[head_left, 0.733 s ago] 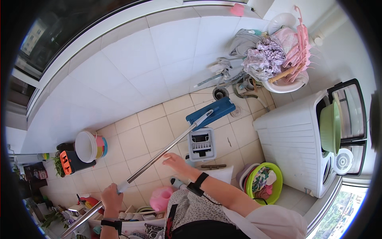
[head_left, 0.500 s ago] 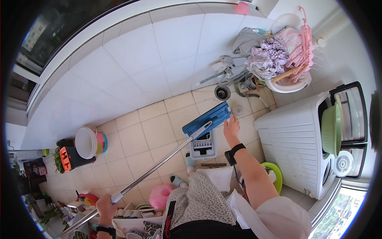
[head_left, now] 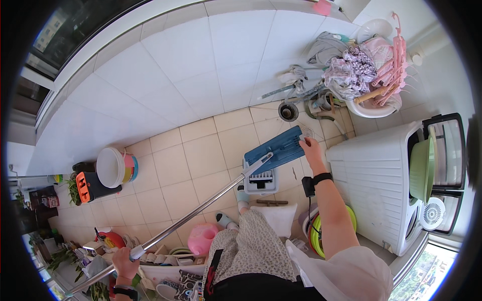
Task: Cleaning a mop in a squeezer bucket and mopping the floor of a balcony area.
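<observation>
Head view — right hand [head_left: 313, 152] now at mop head [head_left: 287, 147]

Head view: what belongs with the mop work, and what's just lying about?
In use:
mop pole, in the left hand
blue mop head, right hand at its end
grey bucket, probably

Lying about:
pink container
lime-green basin
pink hangers

Flat mop [head_left: 201, 206]: one. Mop bucket [head_left: 261, 191]: one. Feet [head_left: 224, 219]: two. Washing machine [head_left: 369, 183]: one.

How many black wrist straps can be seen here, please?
2. One strap is by the right hand, which is at the mop head; the other strap, near the lower edge, is by the left hand, which grips the pole.
</observation>
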`<state>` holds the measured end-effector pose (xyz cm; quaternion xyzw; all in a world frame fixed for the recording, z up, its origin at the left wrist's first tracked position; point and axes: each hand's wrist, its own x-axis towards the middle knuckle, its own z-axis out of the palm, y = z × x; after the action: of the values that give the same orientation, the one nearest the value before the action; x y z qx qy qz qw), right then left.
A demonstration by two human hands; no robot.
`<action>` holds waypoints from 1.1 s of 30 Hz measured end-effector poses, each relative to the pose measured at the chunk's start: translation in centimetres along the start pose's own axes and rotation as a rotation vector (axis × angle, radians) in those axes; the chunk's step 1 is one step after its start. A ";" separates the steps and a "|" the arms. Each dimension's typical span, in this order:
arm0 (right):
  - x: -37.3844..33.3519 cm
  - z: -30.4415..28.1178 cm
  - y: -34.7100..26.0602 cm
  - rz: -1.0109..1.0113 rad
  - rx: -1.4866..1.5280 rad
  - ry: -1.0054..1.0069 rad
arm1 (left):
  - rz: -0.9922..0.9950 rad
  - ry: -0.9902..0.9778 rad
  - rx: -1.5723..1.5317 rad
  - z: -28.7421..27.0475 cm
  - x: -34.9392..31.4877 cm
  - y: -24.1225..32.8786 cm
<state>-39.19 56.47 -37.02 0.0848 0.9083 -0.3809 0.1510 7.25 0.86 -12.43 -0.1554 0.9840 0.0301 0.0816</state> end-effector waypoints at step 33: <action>-8.5 24.3 27.1 0.968 0.706 0.026 | -0.590 -0.322 -0.168 12.1 -2.7 7.6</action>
<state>-18.84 57.53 -68.30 0.5388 0.5867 -0.5464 0.2589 9.31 9.91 -23.64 -0.4326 0.8654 0.1100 0.2279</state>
